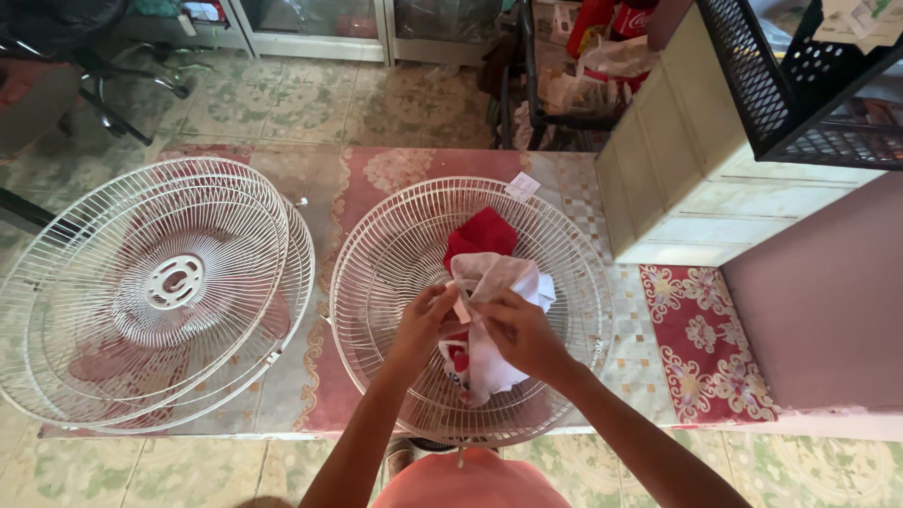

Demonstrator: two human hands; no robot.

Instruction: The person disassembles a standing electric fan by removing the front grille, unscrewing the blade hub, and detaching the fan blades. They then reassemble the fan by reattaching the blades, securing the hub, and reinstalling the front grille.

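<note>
1. Nearest me, my two forearms come up from the bottom edge and meet over the middle of the right-hand fan guard (395,235), a white wire dish lying open side up on the patterned table (701,339).
2. My left hand (420,325) has its fingers curled together, pinching the edge of a white cloth (499,282) with red print; the cloth sits right at the fingertips.
3. My right hand (520,331) is closed on the same cloth from the other side, fingers bent over the fabric, which hangs below my palm into the guard.
4. Both hands touch each other at the cloth; the bulk of it bunches just beyond my knuckles.
5. Just past the white cloth, a red cloth (483,233) lies in the guard, touching it.
6. To the left, well apart from my hands, a stack of white fan guards (155,292) rests on the same table.
7. Farther right stands a cream cabinet (677,160), with a black mesh crate (800,85) on top.
8. Beyond is tiled floor (310,103).
</note>
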